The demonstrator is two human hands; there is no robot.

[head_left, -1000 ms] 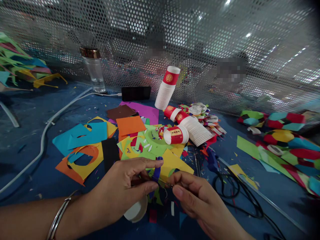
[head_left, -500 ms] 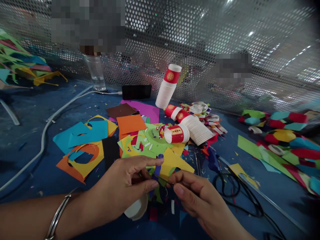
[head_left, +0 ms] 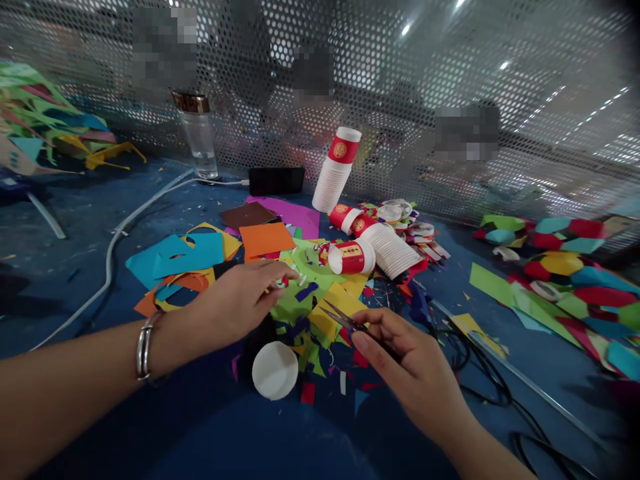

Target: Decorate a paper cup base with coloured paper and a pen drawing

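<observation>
My right hand (head_left: pixel 400 357) grips a small pair of pointed scissors (head_left: pixel 340 316), its blades apart and pointing left over a yellow paper sheet (head_left: pixel 331 293). My left hand (head_left: pixel 245 293), with a silver bangle at the wrist, reaches over a light green paper sheet (head_left: pixel 289 308). Its index finger is stretched out and the thumb is apart; I see nothing held between them. Dark blue paper pieces (head_left: pixel 307 291) lie near its fingertips. Below, a round white paper piece or cup (head_left: pixel 275 371) rests on the table among coloured scraps.
Red-and-white paper cups (head_left: pixel 353 257) lie behind the green sheet, near a leaning cup stack (head_left: pixel 333 180). A phone (head_left: pixel 277 180) and a bottle (head_left: pixel 200 143) stand before a perforated metal screen (head_left: pixel 380 100). Black cable (head_left: pixel 493 393) lies right; a white cable (head_left: pixel 111 260) left.
My left hand has drawn away from the right hand, up and left over the paper. The blue strip by its fingers now lies on the pile. The scissors have opened and shifted slightly upward.
</observation>
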